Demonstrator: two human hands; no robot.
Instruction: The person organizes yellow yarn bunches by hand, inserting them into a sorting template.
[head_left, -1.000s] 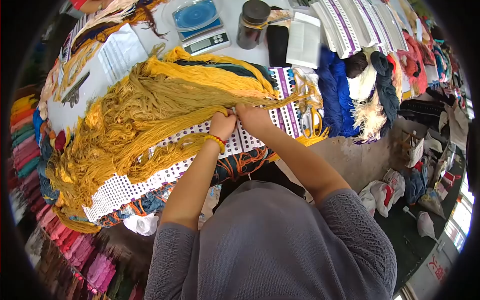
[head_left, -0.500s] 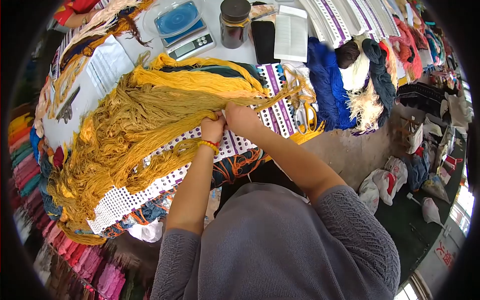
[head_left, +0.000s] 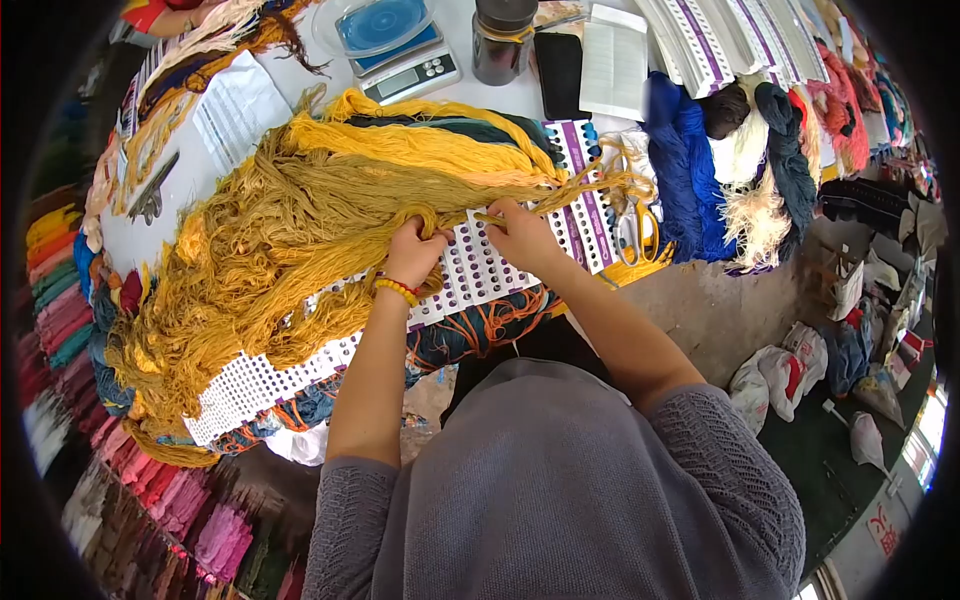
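Note:
A large heap of mustard-gold embroidery thread [head_left: 250, 240] spreads over the table, its strands running toward my hands. My left hand [head_left: 412, 255], with a beaded bracelet at the wrist, is closed round a looped bundle of this thread. To its right, my right hand [head_left: 522, 238] is pinched on a short end of olive-gold thread. Between the two hands shows a white punched card [head_left: 470, 265] with round holes and a purple stripe. Scissors with yellow handles [head_left: 648, 232] lie right of my right hand, partly under loose strands.
A digital scale [head_left: 410, 75] with a blue dish, a dark-lidded jar [head_left: 502, 45], a phone [head_left: 560, 75] and a notebook [head_left: 613, 65] stand at the back. Blue skeins [head_left: 680, 165] hang over the right edge. Another person's arm [head_left: 175, 22] reaches in at top left.
My hands have moved apart; the left went left and now has a folded loop of thread in it. More of the punched card shows between them. The view has shifted slightly.

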